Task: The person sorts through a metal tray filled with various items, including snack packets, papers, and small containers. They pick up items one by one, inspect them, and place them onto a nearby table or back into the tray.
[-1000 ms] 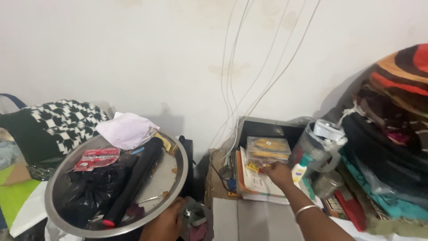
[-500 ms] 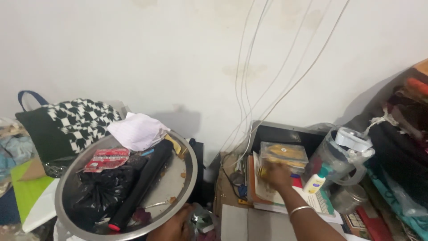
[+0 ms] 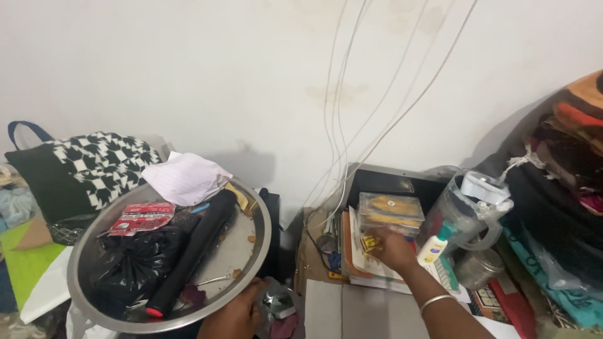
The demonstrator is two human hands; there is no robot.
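At centre right, on the stack of books and papers (image 3: pixel 367 267): small yellow-and-black packet (image 3: pixel 369 243), pinched at the fingertips of the right hand (image 3: pixel 391 250), fingers curled closed on it; thin metal bangle (image 3: pixel 438 302) on the same wrist. Just behind the packet: clear plastic case with yellow contents (image 3: pixel 389 210), resting on the same stack, in front of a dark box (image 3: pixel 383 182) set against the wall. Immediately right of the hand: small white-and-yellow bottle with green cap (image 3: pixel 434 246), leaning against a clear plastic jug (image 3: pixel 465 210) topped by a white lid; small glass jar (image 3: pixel 476 269) below the jug. Far right: heap of striped and dark fabrics (image 3: pixel 565 188). Above the stack: thin white cables (image 3: pixel 342 125) hanging down the pale wall. At lower left: round steel tray (image 3: pixel 242 251), gripped at its near rim by the left hand (image 3: pixel 235 317), fingers closed on the edge. On the tray: black cylinder with red end (image 3: pixel 191 251), crumpled black plastic bag (image 3: pixel 135 267), red sachet (image 3: pixel 139 218), crumpled white paper (image 3: pixel 185 177). Behind the tray: black-and-white houndstooth bag (image 3: pixel 94 166) with blue handle.
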